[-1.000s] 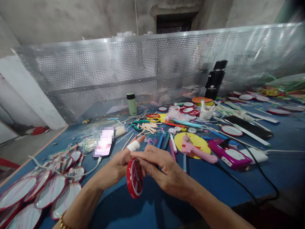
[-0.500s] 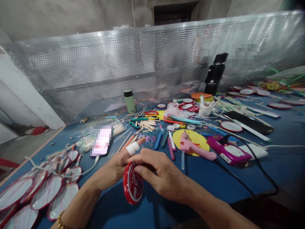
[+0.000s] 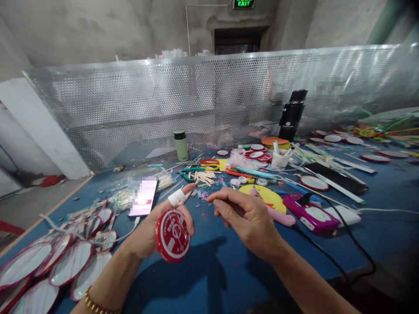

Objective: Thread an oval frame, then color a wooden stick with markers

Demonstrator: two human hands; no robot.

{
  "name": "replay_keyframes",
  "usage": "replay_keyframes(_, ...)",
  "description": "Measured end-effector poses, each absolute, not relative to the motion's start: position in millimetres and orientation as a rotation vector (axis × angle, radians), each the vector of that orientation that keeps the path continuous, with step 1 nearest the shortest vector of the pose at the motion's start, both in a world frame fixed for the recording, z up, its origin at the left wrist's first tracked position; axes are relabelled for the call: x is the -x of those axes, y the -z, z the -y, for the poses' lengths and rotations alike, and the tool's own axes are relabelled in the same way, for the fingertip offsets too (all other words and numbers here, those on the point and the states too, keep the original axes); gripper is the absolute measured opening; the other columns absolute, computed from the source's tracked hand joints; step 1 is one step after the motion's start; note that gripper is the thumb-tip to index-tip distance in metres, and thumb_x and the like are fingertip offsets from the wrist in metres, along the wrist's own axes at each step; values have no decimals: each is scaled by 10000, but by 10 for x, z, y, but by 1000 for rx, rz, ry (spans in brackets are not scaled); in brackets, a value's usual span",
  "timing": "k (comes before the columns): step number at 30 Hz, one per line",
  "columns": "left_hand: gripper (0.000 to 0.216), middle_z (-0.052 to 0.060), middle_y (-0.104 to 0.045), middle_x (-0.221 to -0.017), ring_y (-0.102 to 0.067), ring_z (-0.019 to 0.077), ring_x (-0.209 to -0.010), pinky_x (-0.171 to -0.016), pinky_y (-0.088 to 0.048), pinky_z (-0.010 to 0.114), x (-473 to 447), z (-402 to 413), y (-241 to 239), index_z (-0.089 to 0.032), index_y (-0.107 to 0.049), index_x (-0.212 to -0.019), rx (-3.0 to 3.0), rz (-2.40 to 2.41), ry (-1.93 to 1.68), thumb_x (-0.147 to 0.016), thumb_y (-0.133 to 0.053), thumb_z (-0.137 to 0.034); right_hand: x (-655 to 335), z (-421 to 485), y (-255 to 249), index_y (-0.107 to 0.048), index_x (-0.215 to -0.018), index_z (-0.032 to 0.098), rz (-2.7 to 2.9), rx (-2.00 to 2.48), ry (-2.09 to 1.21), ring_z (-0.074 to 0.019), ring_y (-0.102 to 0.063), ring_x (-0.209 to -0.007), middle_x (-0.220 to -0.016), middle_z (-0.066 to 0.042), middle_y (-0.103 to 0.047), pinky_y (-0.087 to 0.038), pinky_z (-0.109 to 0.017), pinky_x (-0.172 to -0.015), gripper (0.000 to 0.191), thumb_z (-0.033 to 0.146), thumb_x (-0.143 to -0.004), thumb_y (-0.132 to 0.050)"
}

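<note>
My left hand (image 3: 153,229) grips a round red lid with white print (image 3: 172,235), its printed face turned toward me. The forefinger of that hand sticks out and wears a white bandage (image 3: 176,197). My right hand (image 3: 247,218) hovers just right of the lid, apart from it, its fingers curled in a loose pinch; I cannot make out anything between them. Both hands are raised over the blue table (image 3: 209,266). A pink glue gun (image 3: 278,214) lies on a yellow disc (image 3: 266,195), partly hidden behind my right hand.
A phone (image 3: 143,196) on a cable lies left of the hands. Several red-rimmed white discs (image 3: 62,266) pile up at the near left. Markers, craft sticks (image 3: 204,176), scissors (image 3: 209,164), a green flask (image 3: 181,146), a magenta device (image 3: 310,213) and a perforated metal screen (image 3: 209,100) lie beyond.
My right hand has come off the red lid and lifted up to the right. My left hand has turned the lid so its face points toward me.
</note>
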State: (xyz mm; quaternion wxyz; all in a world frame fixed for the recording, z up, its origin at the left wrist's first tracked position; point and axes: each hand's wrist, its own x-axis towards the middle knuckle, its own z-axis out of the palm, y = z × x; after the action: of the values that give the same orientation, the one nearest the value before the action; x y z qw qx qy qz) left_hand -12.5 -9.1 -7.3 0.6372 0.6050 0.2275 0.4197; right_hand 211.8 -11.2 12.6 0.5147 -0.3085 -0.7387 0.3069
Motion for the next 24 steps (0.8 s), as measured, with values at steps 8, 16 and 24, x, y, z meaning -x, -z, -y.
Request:
replay_keyframes(8,907,36,-671,-798,-601,148,-626,-551,-512,237,126,87,97,-240,-302,-1546,-1304,-491,-1027,-780,-780,-334,-2034,302,-89,-685,-1011,188,2001,591,-409,-107,-597,-749,-809,-6,-636,-467,-209,-677,168,147,-965,-529)
replay_keyframes(16,748,-14,-647,-722,-627,121,-588,-636,-511,240,22,-22,141,-141,-454,-1408,-1166,-829,-1227,-744,-779,-251,-2607,-223,-379,-716,-905,173,2046,1062,228,-166,-660,-786,-861,-42,-724,-458,-272,-726,120,166,-918,-597)
replay_keyframes(24,811,-118,-538,-509,-633,149,-445,-560,-493,255,23,-57,102,-64,-346,-1449,-1233,-1289,-1416,-694,-618,-177,-2555,-769,-291,-746,-819,185,2604,1352,230,-161,-649,-752,-817,-44,-738,-386,-241,-655,198,129,-891,-570)
